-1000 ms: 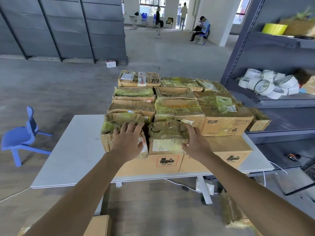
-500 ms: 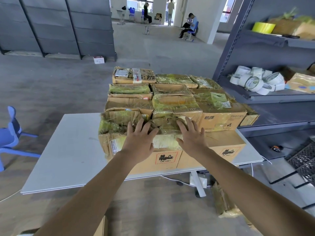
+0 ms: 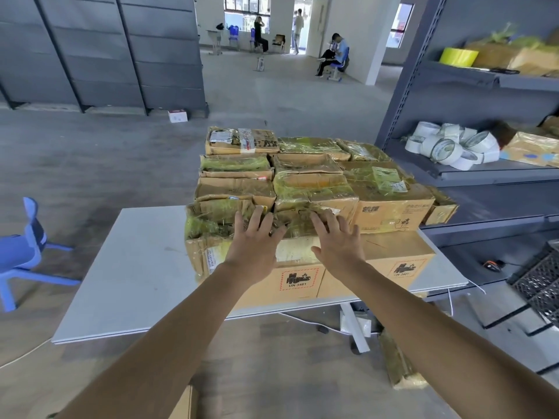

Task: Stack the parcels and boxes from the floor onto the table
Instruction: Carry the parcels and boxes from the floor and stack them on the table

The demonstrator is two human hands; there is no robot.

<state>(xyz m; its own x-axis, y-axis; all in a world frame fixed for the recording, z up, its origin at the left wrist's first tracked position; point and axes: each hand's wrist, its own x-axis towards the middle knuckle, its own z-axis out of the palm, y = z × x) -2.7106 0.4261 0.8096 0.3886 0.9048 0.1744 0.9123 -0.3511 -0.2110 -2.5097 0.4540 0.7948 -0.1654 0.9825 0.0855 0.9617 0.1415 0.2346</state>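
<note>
A pile of taped brown parcels (image 3: 311,189) covers the right half of the white table (image 3: 130,267), stacked on larger cartons with UN 3481 labels (image 3: 298,281). My left hand (image 3: 255,241) and my right hand (image 3: 338,241) are both spread with straight fingers over the small front parcel (image 3: 295,231) on top of the stack, one on each side of it. Neither hand holds anything. On the floor below the table's right end lies another wrapped parcel (image 3: 399,362), and a cardboard box corner (image 3: 184,403) shows near my left arm.
A grey metal shelf (image 3: 484,173) with tape rolls (image 3: 450,146) stands right of the table. A blue chair (image 3: 21,252) is at the left. A black crate (image 3: 541,282) sits at the right. People sit and stand far behind.
Both hands have moved from the parcel's sides toward its top and opened flat, fingers spread. The view has shifted slightly.
</note>
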